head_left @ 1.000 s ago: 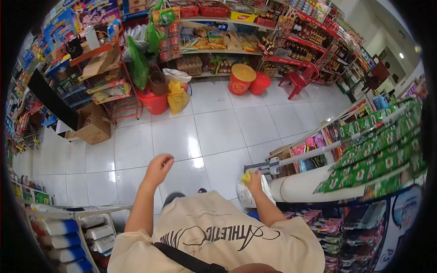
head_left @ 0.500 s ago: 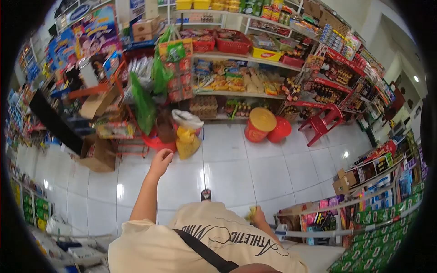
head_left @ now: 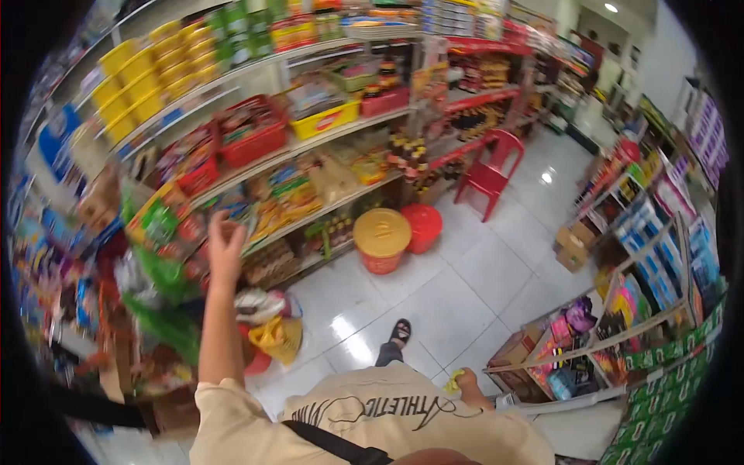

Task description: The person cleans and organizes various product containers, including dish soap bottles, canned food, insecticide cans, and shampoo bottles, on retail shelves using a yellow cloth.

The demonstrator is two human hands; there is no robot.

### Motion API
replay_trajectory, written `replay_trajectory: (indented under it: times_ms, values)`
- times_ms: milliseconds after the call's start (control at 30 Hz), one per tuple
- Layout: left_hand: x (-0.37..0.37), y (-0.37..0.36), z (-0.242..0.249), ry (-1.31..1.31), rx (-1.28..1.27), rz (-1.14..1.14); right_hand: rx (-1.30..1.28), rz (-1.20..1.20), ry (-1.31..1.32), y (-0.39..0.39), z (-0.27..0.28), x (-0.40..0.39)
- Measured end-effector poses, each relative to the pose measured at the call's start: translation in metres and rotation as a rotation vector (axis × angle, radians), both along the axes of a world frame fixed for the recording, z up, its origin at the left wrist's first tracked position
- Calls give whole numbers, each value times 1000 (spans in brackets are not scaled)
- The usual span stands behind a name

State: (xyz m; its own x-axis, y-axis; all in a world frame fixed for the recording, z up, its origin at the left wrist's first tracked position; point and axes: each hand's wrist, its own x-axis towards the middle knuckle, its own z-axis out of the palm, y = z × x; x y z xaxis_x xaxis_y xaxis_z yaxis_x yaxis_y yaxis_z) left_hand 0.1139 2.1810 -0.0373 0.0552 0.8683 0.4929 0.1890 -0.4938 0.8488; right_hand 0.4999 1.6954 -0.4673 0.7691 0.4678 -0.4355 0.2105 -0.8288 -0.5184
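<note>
My left hand (head_left: 226, 239) is raised on an outstretched arm, its fingers loosely bent and apart, with nothing in them. It overlaps the lower shelf in this view, near yellow snack packets (head_left: 280, 203) and the hanging green plastic bags (head_left: 159, 273). Down by my right side, my right hand (head_left: 470, 384) is closed around a crumpled yellow cloth (head_left: 452, 382). A yellow bag (head_left: 277, 339) sits on the floor below my left forearm.
Ahead on the tiled floor stand a red bucket with a yellow lid (head_left: 382, 236), a round red container (head_left: 422, 227) and a red plastic chair (head_left: 491, 172). Red baskets (head_left: 246, 132) line the shelf. A wire display rack (head_left: 573, 360) stands close on my right.
The view has swung to the right and closer to the shelves. My left arm has risen and reaches farther forward. One foot has stepped forward; my right hand still holds the yellow cloth.
</note>
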Motion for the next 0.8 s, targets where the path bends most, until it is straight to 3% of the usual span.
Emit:
replay_trajectory:
  times_ms: [67, 100, 133, 167, 200, 267, 300, 367, 400, 500, 533, 600, 667, 800]
  values:
    - [27, 32, 28, -12, 94, 43, -2, -8, 209, 53, -10, 31]
    - [37, 50, 41, 18, 154, 48, 10, 97, 137, 86, -12, 54]
    - [56, 98, 55, 37, 256, 127, 218, 40, 5, 154, -43, 104]
    - [70, 110, 73, 56, 314, 151, 147, 154, 212, 200, -40, 141]
    - [80, 130, 85, 93, 365, 209, 371, -52, 470, 248, 0, 154]
    - [106, 162, 118, 25, 405, 203, 763, -128, 688, 340, 113, 160]
    - [118, 178, 136, 31, 452, 255, 816, -107, 823, 378, 164, 163]
    - [136, 219, 158, 3, 530, 318, 1060, -12, 1145, 443, 211, 167]
    - [140, 246, 167, -31, 568, 336, 1040, -9, 1201, 470, 237, 163]
    - [153, 306, 195, 262, 759, 613, 1115, 74, 1339, 531, 284, 140]
    - [155, 329, 205, 367, 858, 715, 1081, 96, 1335, 543, 287, 134]
    - [168, 357, 226, 285, 891, 707, 1035, 97, 1341, 561, 280, 123]
    - [171, 380, 246, 353, 765, 737, 1010, 91, 1336, 577, 262, 118]
    - [178, 420, 288, 484, 775, 945, 984, 2, 1382, 619, 250, 110]
